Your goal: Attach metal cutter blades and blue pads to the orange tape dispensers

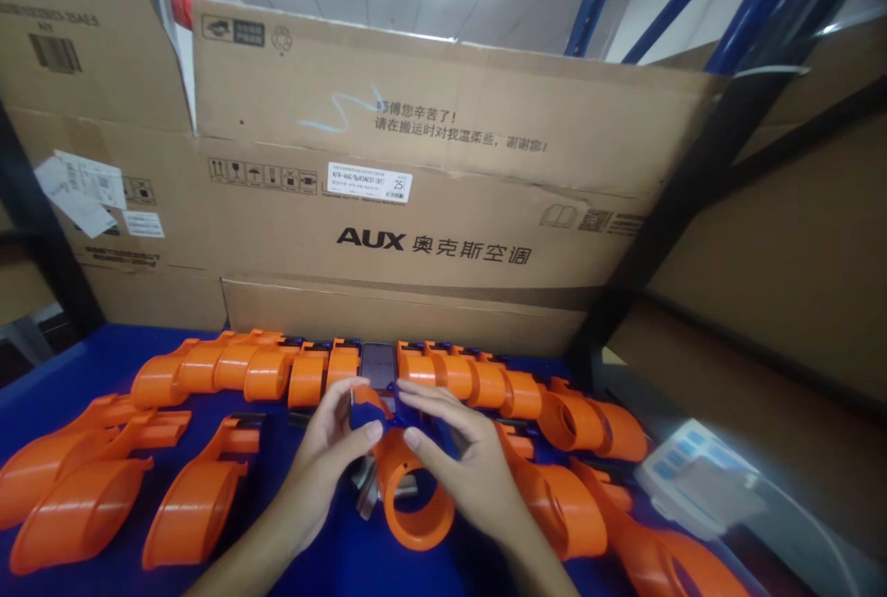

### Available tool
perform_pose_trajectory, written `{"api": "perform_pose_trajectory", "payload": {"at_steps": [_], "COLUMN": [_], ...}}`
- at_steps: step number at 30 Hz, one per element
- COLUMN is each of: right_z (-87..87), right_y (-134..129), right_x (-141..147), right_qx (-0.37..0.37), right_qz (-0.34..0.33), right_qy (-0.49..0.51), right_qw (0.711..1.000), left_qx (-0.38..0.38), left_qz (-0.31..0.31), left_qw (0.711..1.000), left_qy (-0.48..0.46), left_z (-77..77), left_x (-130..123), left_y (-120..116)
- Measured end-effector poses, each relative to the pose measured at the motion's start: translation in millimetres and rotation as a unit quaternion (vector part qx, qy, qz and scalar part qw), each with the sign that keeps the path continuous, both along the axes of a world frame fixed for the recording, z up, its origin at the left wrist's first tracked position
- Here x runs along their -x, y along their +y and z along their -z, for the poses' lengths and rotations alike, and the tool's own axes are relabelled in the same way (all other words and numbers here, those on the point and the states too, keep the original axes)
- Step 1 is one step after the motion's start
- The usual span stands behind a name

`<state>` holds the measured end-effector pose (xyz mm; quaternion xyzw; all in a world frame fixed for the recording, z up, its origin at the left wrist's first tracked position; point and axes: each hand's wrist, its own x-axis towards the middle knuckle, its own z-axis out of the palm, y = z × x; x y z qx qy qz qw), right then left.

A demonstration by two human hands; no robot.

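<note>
An orange plastic part with a round ring end [394,456] is held up between my two hands, its ring hanging toward me. My left hand [331,435] pinches its upper left side, thumb and fingers bent around it. On the other side, my right hand [461,440] grips near a dark blue piece [404,409] at the top, thumb against the orange body. How the blue piece joins the orange part is hidden by my fingers. Below the part, small greyish strips [367,493] lie on the blue surface, partly covered.
Several similar orange parts [200,505] stand in rows left, right and behind on the blue table [305,546]. A dark phone-like device [378,364] leans at the back. At right sits a white device with blue buttons [699,472]. Cardboard [430,200] walls the rear.
</note>
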<state>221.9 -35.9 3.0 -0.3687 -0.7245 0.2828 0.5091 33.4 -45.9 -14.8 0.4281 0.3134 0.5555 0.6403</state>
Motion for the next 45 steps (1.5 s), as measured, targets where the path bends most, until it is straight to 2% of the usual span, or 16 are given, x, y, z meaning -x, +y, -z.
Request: {"api": "perform_pose_trajectory", "payload": {"at_steps": [10,14,21,28,33,38,45], "right_z": [-2.6,-3.6,-1.4,0.0,0.0,-1.0,5.3], "right_y": [1,2,3,-4,-4,-3,-2], "right_x": [0,1,-1,0,0,0,-1], "right_qx": [-0.003,0.0,0.006,0.041,-0.003,-0.064,-0.206], "right_qz": [-0.021,-0.019,-0.025,-0.049,-0.034,-0.016,0.059], "right_qy": [-0.007,-0.013,-0.02,-0.012,-0.038,-0.103,-0.184], "right_qw": [1.0,1.0,0.999,0.998,0.999,0.993,0.959], "left_qx": [-0.021,-0.016,-0.045,-0.094,-0.105,-0.119,-0.168], "left_qz": [-0.01,-0.005,-0.048,-0.066,-0.056,-0.026,-0.087], "left_qw": [1.0,1.0,0.998,0.993,0.992,0.992,0.981], "left_qy": [0.002,-0.001,-0.021,-0.027,-0.042,-0.039,0.049], "left_z": [11.5,10.4,3.5,10.9,13.7,9.2,1.1], "left_x": [1,2,4,7,11,11,13], "left_y": [7,5,1,4,4,3,1]}}
